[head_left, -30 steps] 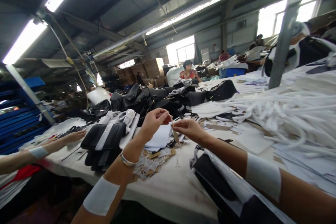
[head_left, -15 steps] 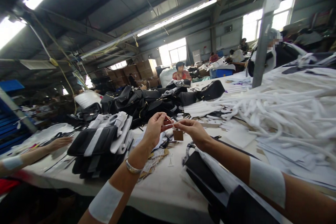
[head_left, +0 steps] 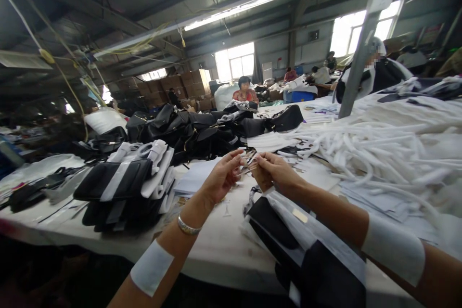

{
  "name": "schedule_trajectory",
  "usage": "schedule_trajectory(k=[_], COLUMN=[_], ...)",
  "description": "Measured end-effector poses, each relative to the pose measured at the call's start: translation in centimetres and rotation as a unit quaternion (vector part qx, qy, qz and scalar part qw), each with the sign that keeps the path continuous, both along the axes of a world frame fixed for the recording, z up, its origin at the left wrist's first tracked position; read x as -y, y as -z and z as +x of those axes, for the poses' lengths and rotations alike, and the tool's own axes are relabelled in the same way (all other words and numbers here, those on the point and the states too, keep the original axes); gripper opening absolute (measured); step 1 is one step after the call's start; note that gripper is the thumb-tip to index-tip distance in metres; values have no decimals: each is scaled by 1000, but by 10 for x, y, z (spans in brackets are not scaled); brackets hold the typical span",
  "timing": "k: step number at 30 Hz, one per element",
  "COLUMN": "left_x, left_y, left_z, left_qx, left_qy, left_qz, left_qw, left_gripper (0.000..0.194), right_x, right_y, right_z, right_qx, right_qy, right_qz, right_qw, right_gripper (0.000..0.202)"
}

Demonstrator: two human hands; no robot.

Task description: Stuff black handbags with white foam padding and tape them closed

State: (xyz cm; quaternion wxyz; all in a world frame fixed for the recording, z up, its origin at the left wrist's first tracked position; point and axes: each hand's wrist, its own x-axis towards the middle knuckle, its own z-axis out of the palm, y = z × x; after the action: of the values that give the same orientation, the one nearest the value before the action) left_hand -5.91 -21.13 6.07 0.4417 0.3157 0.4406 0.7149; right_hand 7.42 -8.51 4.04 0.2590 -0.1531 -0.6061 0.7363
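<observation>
Above the table, my left hand [head_left: 226,176] pinches a thin pale string [head_left: 249,158]. My right hand [head_left: 277,169] is closed on a small brown hang tag [head_left: 262,176], and the string runs between the two hands. Just below my right hand and forearm lies a black bag [head_left: 273,226] partly covered with white wrapping. To the left of my left hand is a stack of black bags [head_left: 133,179], with white-wrapped handles and pale bands around them. White sheets [head_left: 197,176] lie between that stack and my left hand.
A heap of black bags [head_left: 202,130] spreads across the table behind my hands. White padding strips [head_left: 361,149] are piled on the right, beside a metal post [head_left: 355,74]. A person in red [head_left: 245,90] sits across the table. The table's near edge runs below my forearms.
The brown tag hung below my fingers and is now held up in my right hand. A co-worker's hand at the left has left the view. The camera has turned slightly.
</observation>
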Motion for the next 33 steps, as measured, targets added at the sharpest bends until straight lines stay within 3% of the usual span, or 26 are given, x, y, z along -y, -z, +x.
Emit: schedule_trajectory(k=[4,9,13,17,21,25,33], left_x=[-2,-8,-7,-9,-14,-16,-23], left_y=[23,47,67,95,119,129,131], left_z=[1,-1,-11,-24,-36,-42,-44], left_qx=[-21,-44,-71,-119,-191,-241,-244], left_qy=[26,56,52,11,-17,-9,51], left_qz=[-7,-30,-58,-93,-116,-129,-139], left_qw=[999,997,994,988,975,962,958], left_gripper=[44,51,51,40,23,21,27], right_x=[-9,-18,-26,-29,-30,-31,-37], right_y=[2,6,0,-8,-9,-10,-19], right_z=[2,1,7,10,7,5,8], right_qx=[58,88,141,211,234,246,269], right_qy=[-17,-12,-38,-71,-87,-102,-93], right_qz=[-37,10,126,275,355,361,379], right_qw=[997,996,981,935,901,894,881], right_gripper=[21,33,41,43,36,33,29])
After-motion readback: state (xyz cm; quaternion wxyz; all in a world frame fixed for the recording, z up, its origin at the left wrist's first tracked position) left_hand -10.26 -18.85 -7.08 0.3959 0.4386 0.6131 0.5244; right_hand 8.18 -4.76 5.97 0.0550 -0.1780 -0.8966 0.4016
